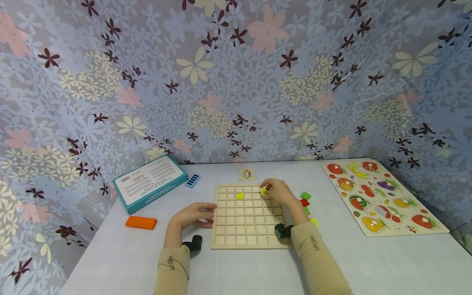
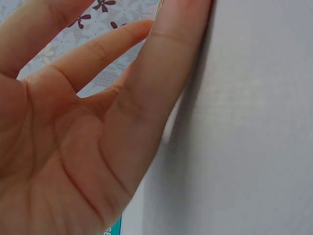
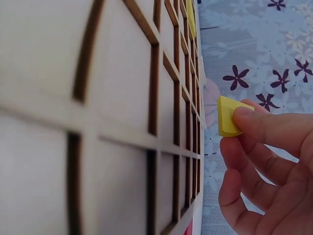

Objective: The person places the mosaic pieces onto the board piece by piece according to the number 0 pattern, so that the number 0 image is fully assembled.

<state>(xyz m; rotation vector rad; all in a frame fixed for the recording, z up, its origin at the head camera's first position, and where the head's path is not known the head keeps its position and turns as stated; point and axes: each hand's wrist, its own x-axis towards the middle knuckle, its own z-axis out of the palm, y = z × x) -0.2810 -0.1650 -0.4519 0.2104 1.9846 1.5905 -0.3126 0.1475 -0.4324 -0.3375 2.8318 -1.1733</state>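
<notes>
A wooden grid board (image 1: 243,247) lies on the table between the hands. My right hand (image 1: 278,191) is over the board's far right part, pinching a yellow tile (image 3: 226,117) between thumb and fingers; in the right wrist view the tile is held off the grid. Another yellow tile (image 1: 240,196) sits in the grid, in the second row from the far edge. At the board's left edge, my left hand (image 1: 192,215) touches the rim with loosely bent fingers. The left wrist view shows its palm (image 2: 68,147) holding nothing.
A small pattern card (image 1: 247,174) lies behind the board. Green tiles (image 1: 306,196), a red tile (image 1: 304,203) and a yellow tile (image 1: 314,222) lie to the right, before a fruit puzzle (image 1: 383,200). Leftward are a teal box (image 1: 151,182), a blue piece (image 1: 193,181) and an orange block (image 1: 141,223).
</notes>
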